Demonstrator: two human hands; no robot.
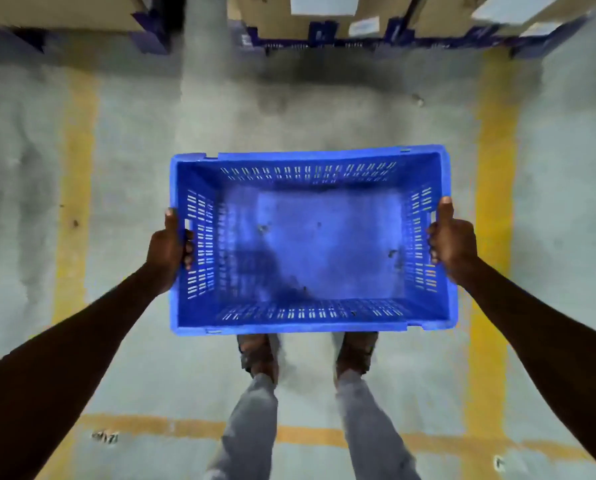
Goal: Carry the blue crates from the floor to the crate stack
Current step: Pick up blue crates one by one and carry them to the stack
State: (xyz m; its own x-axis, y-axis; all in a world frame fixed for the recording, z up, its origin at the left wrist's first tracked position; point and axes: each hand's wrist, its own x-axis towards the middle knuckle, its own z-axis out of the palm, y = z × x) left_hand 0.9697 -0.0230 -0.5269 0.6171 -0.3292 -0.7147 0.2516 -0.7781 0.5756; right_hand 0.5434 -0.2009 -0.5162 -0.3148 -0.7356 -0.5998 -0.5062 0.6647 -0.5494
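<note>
An empty blue crate (310, 244) with slotted walls hangs level in front of me, above my feet. My left hand (170, 249) grips its left short side, fingers through the handle slot and thumb on the rim. On the opposite short side my right hand (452, 244) holds the crate the same way, thumb up along the rim. The crate's floor is bare apart from some dirt specks. No crate stack shows in this view.
I stand on a grey concrete floor inside a bay marked by yellow lines (494, 188) left, right and behind me. Ahead at the top stand cardboard boxes (327, 15) on dark blue pallets (324, 36), with a gap between two pallets at upper left.
</note>
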